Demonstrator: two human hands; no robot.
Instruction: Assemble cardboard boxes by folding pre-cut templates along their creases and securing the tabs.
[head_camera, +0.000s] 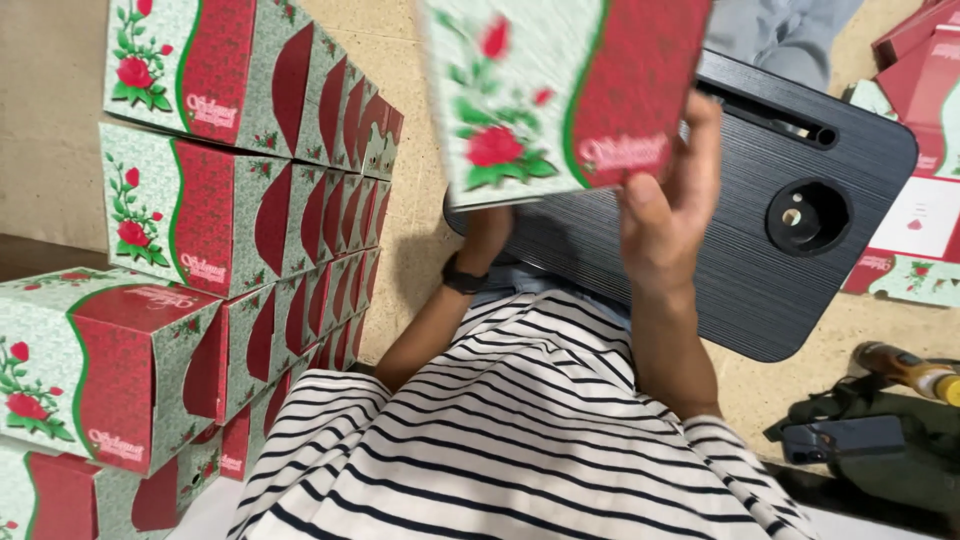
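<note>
Progress: many folded rose-print boxes (190, 210) were stacked at left | one carton (560, 90) was held up, clamped by right hand (665, 215) and left hand (487, 235) | flat blanks (925, 150) were left unfolded at right.

Stacked rows of folded green-and-red rose-print cardboard boxes (220, 210) fill the left side, several tiers high, ends facing right. Black ribbed lap table with a round cup recess and a slot (790, 230) lies on the tan chipboard floor (420, 240). Flat unfolded rose-print box blanks (920, 130) piled at far right, partly under the table's edge. Bottom right: dark phone (845, 437) resting on a dark green cloth bag (900, 470), with a brown bottle with yellow cap (912, 372) just beside it.
</note>
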